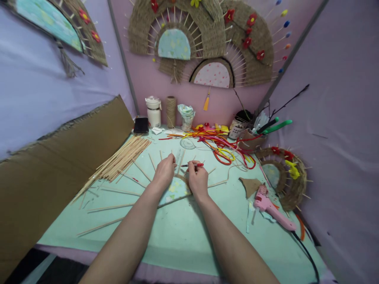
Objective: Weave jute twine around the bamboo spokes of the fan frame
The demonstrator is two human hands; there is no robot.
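Note:
A half-round base covered in floral fabric lies on the table, with thin wooden sticks fanning out from its curved edge. My left hand is closed at the top of the fan, its fingertips on a clear ruler that lies along the sticks. My right hand pinches a red pen, its tip pointing left toward the ruler. Both forearms reach over the base and hide part of it and of some sticks.
A bundle of loose sticks lies at left beside a cardboard panel. At right are a pink glue gun with its cord, a cardboard scrap and a finished fan. Scissors, twine and a bottle stand behind.

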